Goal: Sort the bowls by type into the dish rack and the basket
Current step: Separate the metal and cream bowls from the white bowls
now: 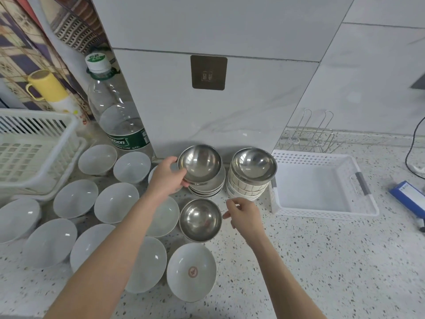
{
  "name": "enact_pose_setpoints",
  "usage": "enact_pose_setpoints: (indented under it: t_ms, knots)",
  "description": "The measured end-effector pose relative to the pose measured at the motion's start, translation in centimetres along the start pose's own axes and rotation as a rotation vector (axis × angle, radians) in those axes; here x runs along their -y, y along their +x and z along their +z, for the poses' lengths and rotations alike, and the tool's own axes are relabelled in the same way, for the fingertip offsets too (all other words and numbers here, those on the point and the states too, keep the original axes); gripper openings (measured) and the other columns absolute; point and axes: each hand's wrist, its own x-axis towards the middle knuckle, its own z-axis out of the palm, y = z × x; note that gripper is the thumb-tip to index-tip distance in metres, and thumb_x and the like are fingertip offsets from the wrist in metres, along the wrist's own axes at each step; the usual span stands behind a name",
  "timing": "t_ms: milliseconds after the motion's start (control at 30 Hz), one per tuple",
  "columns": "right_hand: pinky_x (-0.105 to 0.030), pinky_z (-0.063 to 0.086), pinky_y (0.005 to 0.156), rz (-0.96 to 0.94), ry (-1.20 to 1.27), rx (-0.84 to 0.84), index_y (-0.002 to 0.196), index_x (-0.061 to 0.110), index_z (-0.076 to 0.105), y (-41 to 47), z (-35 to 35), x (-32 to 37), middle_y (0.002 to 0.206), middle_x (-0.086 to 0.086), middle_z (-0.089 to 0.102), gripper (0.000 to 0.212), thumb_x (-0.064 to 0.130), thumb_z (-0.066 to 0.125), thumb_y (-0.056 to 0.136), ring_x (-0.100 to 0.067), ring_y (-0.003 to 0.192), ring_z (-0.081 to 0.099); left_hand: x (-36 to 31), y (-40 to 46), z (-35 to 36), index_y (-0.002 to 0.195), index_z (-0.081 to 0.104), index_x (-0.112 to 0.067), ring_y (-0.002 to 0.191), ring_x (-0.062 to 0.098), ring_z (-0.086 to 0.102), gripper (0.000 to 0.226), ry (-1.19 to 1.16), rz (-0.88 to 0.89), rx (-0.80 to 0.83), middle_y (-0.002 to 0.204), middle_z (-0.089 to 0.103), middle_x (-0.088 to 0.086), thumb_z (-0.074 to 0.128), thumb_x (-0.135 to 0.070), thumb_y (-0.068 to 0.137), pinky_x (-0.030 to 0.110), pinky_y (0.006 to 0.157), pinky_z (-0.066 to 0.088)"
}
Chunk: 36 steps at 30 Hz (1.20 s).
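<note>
My left hand grips the left rim of a steel bowl that tops a stack of bowls near the wall. My right hand hovers with loosely curled fingers just right of a second steel bowl standing on the counter, and holds nothing. A third steel bowl caps a stack of ribbed white bowls. Several plain white bowls spread over the left of the counter, and one with a red mark sits at the front. The white dish rack stands at the left, the white basket at the right.
A large water bottle and a yellow mug stand at the back left. Behind the basket lies a wire rack. At the far right are a blue box and a black cable. Speckled counter stretches to the front right.
</note>
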Motion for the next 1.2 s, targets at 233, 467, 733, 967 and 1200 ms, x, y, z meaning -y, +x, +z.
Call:
enact_pose_setpoints:
  t_ms: [233,467,733,967,1200]
  knots:
    - [-0.036,0.054,0.079,-0.017,-0.171,-0.111,0.111,0.000,0.062,2.5,3.8,3.0,0.092,-0.016,0.073,0.038,0.032,0.048,0.098,-0.026,0.090,0.069,1.5,-2.7,-4.3,0.117,0.056,-0.013,0.034,0.004,0.051,0.026,-0.308,-0.083,-0.007,0.062,0.070,0.013,0.054,-0.005,0.093,0.015,0.031,0.025]
    - [-0.016,0.027,0.045,0.039,-0.318,-0.252,0.102,-0.005,0.062,3.7,6.1,4.1,0.089,-0.009,0.066,0.038,0.030,0.047,0.098,-0.018,0.068,0.053,4.8,-4.1,-6.9,0.115,0.057,-0.008,0.034,0.004,0.044,0.024,-0.459,-0.144,0.052,0.061,0.069,0.013,0.053,-0.001,0.093,0.015,0.031,0.024]
    - [-0.029,0.043,0.064,0.129,-0.291,-0.291,0.101,-0.008,0.064,4.0,7.4,4.8,0.094,-0.017,0.069,0.029,0.009,0.043,0.090,-0.030,0.082,0.062,7.5,-4.7,-9.0,0.127,0.055,-0.011,0.042,0.010,0.039,0.036,-0.440,-0.176,0.054,0.063,0.070,0.016,0.055,-0.004,0.092,0.015,0.032,0.025]
    - [-0.030,0.043,0.063,0.113,-0.277,-0.355,0.108,-0.008,0.060,3.8,8.1,5.3,0.100,-0.020,0.067,0.029,0.005,0.042,0.088,-0.033,0.089,0.064,8.5,-5.7,-10.1,0.124,0.057,-0.013,0.035,0.007,0.036,0.032,-0.484,-0.184,0.069,0.062,0.069,0.014,0.058,-0.007,0.093,0.015,0.032,0.025]
    - [-0.032,0.045,0.064,-0.024,-0.203,-0.396,0.114,0.002,0.053,0.7,7.5,5.9,0.096,-0.016,0.068,0.028,0.007,0.037,0.091,-0.030,0.090,0.063,10.1,-6.8,-11.0,0.126,0.054,-0.014,0.035,0.006,0.043,0.035,-0.514,-0.182,0.071,0.064,0.070,0.016,0.058,-0.006,0.093,0.016,0.033,0.023]
